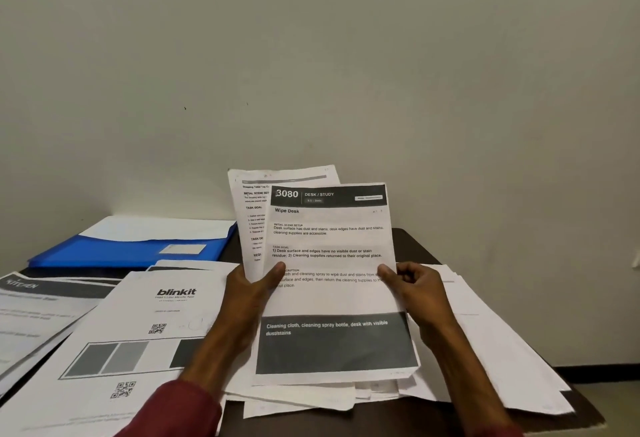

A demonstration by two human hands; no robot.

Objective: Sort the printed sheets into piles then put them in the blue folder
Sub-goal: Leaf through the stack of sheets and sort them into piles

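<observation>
Sheets (311, 398) lie loose and fanned at the bottom centre of the frame, on the dark table (417, 244), with a blinkit page (145, 325) at lower left. They are thin paper, likely light, limp and quick to slide off each other, so take them by the side edges about midway up and square them before lifting.

Just above, your left hand (247, 294) and right hand (419, 289) each pinch a side edge of a raised Wipe Desk page (329, 239), thumbs in front. It is white with black print, a dark header and a grey band below. A second page (252, 215) stands behind it.

Further back, at middle left, the folder (121, 253) lies flat with white paper showing at its top.
</observation>
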